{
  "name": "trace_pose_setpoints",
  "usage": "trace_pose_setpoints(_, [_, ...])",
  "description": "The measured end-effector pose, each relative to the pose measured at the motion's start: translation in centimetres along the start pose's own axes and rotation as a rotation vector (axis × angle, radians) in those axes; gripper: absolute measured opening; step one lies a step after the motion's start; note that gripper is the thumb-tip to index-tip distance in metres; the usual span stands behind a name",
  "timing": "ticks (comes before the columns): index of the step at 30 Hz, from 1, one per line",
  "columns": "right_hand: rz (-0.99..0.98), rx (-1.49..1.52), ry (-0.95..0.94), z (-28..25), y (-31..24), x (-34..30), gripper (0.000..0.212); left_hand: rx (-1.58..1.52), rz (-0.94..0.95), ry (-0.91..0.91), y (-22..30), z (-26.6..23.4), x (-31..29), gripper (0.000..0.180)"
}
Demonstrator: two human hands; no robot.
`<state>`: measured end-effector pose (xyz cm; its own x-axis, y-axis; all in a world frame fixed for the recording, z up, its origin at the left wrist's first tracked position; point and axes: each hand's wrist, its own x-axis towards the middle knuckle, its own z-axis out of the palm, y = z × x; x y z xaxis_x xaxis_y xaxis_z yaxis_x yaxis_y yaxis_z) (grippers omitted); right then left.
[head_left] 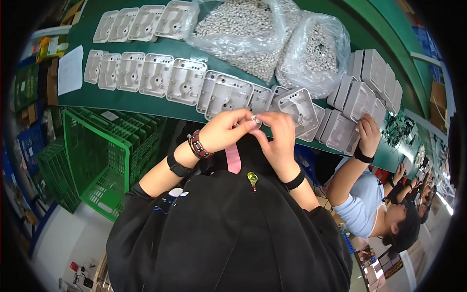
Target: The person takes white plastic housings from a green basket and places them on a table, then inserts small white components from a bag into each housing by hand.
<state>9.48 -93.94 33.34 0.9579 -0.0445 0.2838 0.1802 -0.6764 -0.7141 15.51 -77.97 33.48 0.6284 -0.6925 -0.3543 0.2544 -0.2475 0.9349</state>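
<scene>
In front of my chest, both hands meet over a small whitish part [255,118], too small to name more exactly. My left hand [224,128] pinches it between thumb and fingertips. Closed on the same part from the other side is my right hand [277,135]. Just beyond my fingers, a light grey plastic housing [227,92] lies open side up at the table's near edge. A tilted grey housing [298,109] rests on others to the right of my right hand. What lies directly under my fingertips is hidden.
Two rows of grey housings [155,73] line the green table [78,102]. Clear bags [311,53] of small whitish parts stand behind. Stacked housings [360,100] are at right, where a co-worker's hand [369,134] touches them. Green crates [104,160] stand left below the table.
</scene>
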Motion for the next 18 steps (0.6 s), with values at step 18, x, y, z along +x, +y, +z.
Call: trace_pose_setpoints(18, [-0.138, -0.447, -0.139, 8.2, 3.9, 4.1, 0.012, 0.769, -0.207, 0.428, -6.8, -5.0, 1.0, 0.040])
